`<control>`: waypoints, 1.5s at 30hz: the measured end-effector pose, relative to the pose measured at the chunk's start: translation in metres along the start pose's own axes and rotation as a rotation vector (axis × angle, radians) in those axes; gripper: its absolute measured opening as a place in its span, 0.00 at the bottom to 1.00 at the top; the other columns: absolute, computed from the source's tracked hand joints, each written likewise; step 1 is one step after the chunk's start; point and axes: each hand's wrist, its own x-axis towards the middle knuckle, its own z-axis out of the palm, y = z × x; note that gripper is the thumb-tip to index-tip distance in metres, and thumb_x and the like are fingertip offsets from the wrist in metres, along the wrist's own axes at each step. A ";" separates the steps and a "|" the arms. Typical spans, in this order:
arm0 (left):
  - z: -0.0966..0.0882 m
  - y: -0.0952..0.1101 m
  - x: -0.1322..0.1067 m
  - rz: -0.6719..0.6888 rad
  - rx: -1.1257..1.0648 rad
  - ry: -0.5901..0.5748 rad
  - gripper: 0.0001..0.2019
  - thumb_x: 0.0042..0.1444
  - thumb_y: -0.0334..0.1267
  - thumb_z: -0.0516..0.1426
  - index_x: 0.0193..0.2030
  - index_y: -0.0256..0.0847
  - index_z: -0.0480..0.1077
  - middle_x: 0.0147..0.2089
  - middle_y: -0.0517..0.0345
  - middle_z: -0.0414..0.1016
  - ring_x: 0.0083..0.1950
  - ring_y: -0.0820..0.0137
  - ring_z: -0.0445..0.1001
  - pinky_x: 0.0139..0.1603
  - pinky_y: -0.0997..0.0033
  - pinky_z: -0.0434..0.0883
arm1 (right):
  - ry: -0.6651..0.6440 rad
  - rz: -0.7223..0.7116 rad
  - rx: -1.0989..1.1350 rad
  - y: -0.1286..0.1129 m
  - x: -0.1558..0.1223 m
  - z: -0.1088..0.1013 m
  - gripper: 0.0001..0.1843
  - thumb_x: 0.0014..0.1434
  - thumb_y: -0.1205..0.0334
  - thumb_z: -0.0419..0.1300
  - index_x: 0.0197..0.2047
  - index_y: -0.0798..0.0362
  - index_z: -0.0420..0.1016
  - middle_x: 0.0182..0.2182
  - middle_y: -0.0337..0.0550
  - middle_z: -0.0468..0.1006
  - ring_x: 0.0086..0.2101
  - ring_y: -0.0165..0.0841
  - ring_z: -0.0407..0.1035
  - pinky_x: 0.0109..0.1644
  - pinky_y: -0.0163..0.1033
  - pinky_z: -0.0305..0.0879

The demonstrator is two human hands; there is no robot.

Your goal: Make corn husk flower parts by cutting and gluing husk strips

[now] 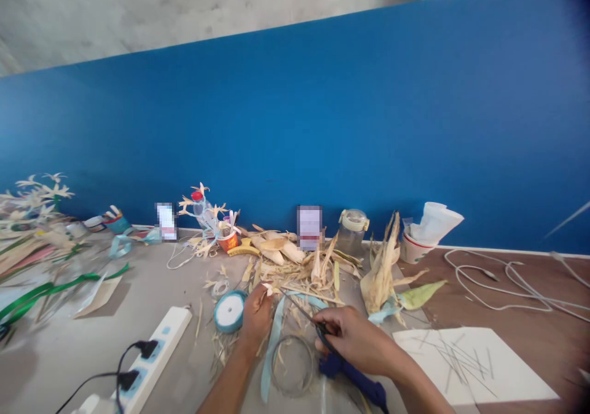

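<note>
My left hand (257,316) pinches a small pale corn husk piece (268,289) near the middle of the table. My right hand (354,337) is closed round the dark handles of a pair of scissors (302,309), whose blades point left towards that piece. Whether the tips touch it I cannot tell. A light blue ribbon (273,340) trails between my hands. Left of my left hand lies a ribbon spool (229,311). Below the scissors are a coil of wire (275,374) and a dark blue glue gun (353,378), partly behind my right hand.
Dried corn husks (281,248) are heaped behind my hands. A white power strip (159,355) lies at left, with plugs in it. On the right are a white sheet (516,371) with thin wire pieces, a white cable (502,306) and a paper cup (412,248). A blue partition (295,125) stands behind.
</note>
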 end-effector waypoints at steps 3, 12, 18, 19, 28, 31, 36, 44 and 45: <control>-0.002 0.000 0.001 0.069 0.050 0.009 0.07 0.51 0.39 0.56 0.31 0.40 0.74 0.30 0.59 0.74 0.33 0.68 0.71 0.37 0.70 0.69 | -0.001 -0.009 -0.003 0.001 -0.001 -0.002 0.07 0.49 0.68 0.54 0.26 0.54 0.74 0.20 0.35 0.73 0.23 0.27 0.62 0.25 0.31 0.49; -0.005 -0.014 0.003 0.322 0.132 -0.024 0.10 0.53 0.30 0.53 0.37 0.41 0.76 0.37 0.54 0.78 0.40 0.66 0.75 0.42 0.65 0.71 | -0.045 -0.008 -0.070 0.002 -0.010 -0.020 0.07 0.49 0.68 0.55 0.28 0.53 0.74 0.19 0.33 0.64 0.23 0.26 0.57 0.24 0.32 0.45; -0.007 -0.013 0.005 0.434 0.210 0.042 0.11 0.54 0.30 0.53 0.38 0.41 0.76 0.36 0.54 0.78 0.40 0.64 0.75 0.42 0.63 0.73 | -0.028 0.042 0.051 0.007 -0.010 -0.025 0.05 0.51 0.63 0.56 0.28 0.54 0.71 0.17 0.30 0.55 0.21 0.25 0.50 0.23 0.32 0.43; -0.007 -0.012 0.005 0.445 0.216 0.047 0.10 0.54 0.30 0.53 0.38 0.41 0.76 0.35 0.54 0.78 0.40 0.64 0.76 0.41 0.63 0.73 | -0.031 0.042 0.090 0.007 -0.008 -0.022 0.05 0.52 0.62 0.56 0.27 0.54 0.71 0.17 0.30 0.54 0.20 0.25 0.49 0.23 0.32 0.43; -0.005 -0.006 0.004 0.499 0.231 0.058 0.09 0.55 0.31 0.53 0.37 0.41 0.75 0.35 0.55 0.78 0.38 0.65 0.76 0.39 0.64 0.73 | 0.104 -0.015 -0.144 -0.008 -0.003 -0.002 0.09 0.49 0.69 0.51 0.29 0.51 0.72 0.26 0.38 0.77 0.30 0.31 0.68 0.33 0.32 0.55; -0.004 -0.007 0.003 0.510 0.225 0.060 0.09 0.56 0.30 0.53 0.37 0.42 0.75 0.35 0.56 0.78 0.38 0.66 0.75 0.40 0.65 0.73 | 0.150 0.039 -0.383 -0.017 -0.005 -0.002 0.11 0.50 0.70 0.51 0.32 0.51 0.73 0.32 0.42 0.80 0.35 0.35 0.71 0.41 0.36 0.57; -0.004 -0.007 0.003 0.513 0.259 0.051 0.09 0.56 0.31 0.53 0.36 0.42 0.75 0.34 0.56 0.78 0.39 0.66 0.75 0.41 0.65 0.73 | 0.177 0.089 -0.632 -0.024 -0.008 -0.002 0.14 0.54 0.69 0.50 0.40 0.52 0.74 0.37 0.48 0.80 0.40 0.40 0.72 0.46 0.41 0.55; -0.005 -0.007 0.004 0.569 0.284 0.024 0.09 0.57 0.31 0.53 0.37 0.42 0.75 0.34 0.55 0.78 0.38 0.66 0.75 0.42 0.63 0.73 | 0.138 0.061 -0.686 -0.026 -0.012 -0.004 0.12 0.55 0.68 0.52 0.41 0.53 0.73 0.36 0.48 0.80 0.39 0.40 0.72 0.45 0.41 0.53; -0.005 -0.006 0.004 0.571 0.280 0.020 0.09 0.57 0.31 0.53 0.37 0.42 0.75 0.34 0.55 0.78 0.38 0.66 0.75 0.42 0.63 0.73 | 0.135 0.057 -0.687 -0.026 -0.012 -0.005 0.12 0.55 0.68 0.52 0.41 0.53 0.73 0.36 0.48 0.79 0.39 0.40 0.72 0.45 0.41 0.53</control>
